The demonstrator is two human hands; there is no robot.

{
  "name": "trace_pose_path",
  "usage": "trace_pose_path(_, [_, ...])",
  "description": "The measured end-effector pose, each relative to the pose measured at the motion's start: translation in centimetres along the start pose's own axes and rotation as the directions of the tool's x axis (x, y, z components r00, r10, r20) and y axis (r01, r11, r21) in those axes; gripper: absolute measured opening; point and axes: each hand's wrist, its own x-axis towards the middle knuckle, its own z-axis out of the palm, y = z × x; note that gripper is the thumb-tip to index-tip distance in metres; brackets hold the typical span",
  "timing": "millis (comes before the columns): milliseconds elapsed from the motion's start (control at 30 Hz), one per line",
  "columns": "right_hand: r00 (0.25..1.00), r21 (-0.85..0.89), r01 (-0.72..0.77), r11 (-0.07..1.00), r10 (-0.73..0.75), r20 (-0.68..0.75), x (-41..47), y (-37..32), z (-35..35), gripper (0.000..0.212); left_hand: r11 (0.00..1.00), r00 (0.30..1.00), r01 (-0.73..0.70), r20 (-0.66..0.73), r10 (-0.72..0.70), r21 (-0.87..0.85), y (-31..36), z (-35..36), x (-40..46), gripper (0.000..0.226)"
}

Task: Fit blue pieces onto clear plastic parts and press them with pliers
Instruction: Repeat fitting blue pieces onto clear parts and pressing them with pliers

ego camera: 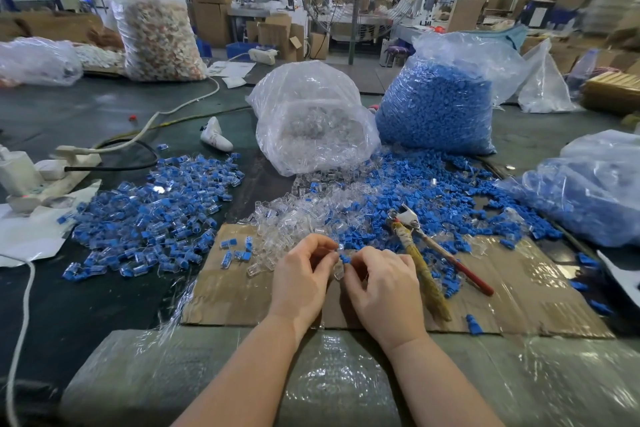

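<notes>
Dark green counter (86, 305) in a large workshop; cartons and a standing fan far behind, blurred. Left edge: white power strip (52, 180) with cables, white paper under it. Next, a spread of assembled blue-and-clear units (152, 208). Centre: flat cardboard sheet (225, 291) under the work area, loose clear plastic parts (287, 229) heaped on its far edge, spilling from a clear bag (311, 118). Right of that, a bag of blue pieces (440, 104), with loose blue pieces (433, 191) scattered in front. Pliers (426, 253) lie on the cardboard just right of the hands, one handle wrapped in yellowish tape, one red. Far right: another bag of blue parts (588, 194), cut off by the frame. Near edge of counter covered in clear film, blurred. Left hand (301, 281) and right hand (384, 291) close together, fingers curled. Left fingertips pinch a clear part (338, 269); right fingertips pinch a blue piece (345, 258) against its top. Whether the two are seated together cannot be made out
</notes>
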Motion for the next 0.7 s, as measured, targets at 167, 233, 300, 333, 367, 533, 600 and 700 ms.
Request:
trace_pose_path(167, [1.000, -0.006, -0.015, 1.000, 0.015, -0.025, 0.04, -0.01, -0.15, 0.016, 1.000, 1.000, -0.004, 0.031, 0.004, -0.010, -0.06, 0.06, -0.16, 0.030])
trace_pose_path(233, [0.999, 0.008, -0.015, 1.000, 0.016, -0.043, 0.07, -0.10, -0.26, 0.017, 1.000, 1.000, 0.004, 0.027, -0.004, -0.017, -0.11, 0.13, -0.16, 0.032])
trace_pose_path(300, [0.999, 0.014, -0.010, 1.000, 0.011, -0.052, 0.12, -0.21, -0.28, 0.018, 0.999, 1.000, 0.019, 0.020, -0.018, -0.032, -0.15, 0.17, -0.13, 0.031])
trace_pose_path(333, [0.998, 0.013, -0.009, 1.000, 0.010, -0.054, 0.15, -0.24, -0.29, 0.018, 0.999, 1.000, 0.021, 0.018, -0.021, -0.034, -0.16, 0.18, -0.10, 0.030])
trace_pose_path(367, [0.998, 0.012, -0.008, 1.000, 0.009, -0.055, 0.17, -0.25, -0.27, 0.018, 0.999, 1.000, 0.019, 0.019, -0.019, -0.027, -0.17, 0.17, -0.10, 0.029])
trace_pose_path(533, [0.998, 0.001, -0.005, 1.000, 0.005, -0.069, 0.12, -0.10, -0.24, 0.021, 1.000, 0.999, 0.026, 0.037, -0.026, -0.002, -0.15, 0.07, -0.13, 0.026])
trace_pose_path(600, [0.997, -0.002, -0.001, 1.000, 0.001, -0.072, 0.10, -0.05, -0.16, 0.022, 0.999, 0.999, 0.034, 0.041, -0.035, 0.005, -0.11, 0.06, -0.15, 0.025])
trace_pose_path(700, [0.996, 0.003, 0.013, 1.000, -0.012, -0.087, 0.09, 0.04, 0.00, 0.019, 0.999, 0.999, 0.033, 0.038, -0.033, -0.001, -0.03, -0.02, -0.17, 0.025])
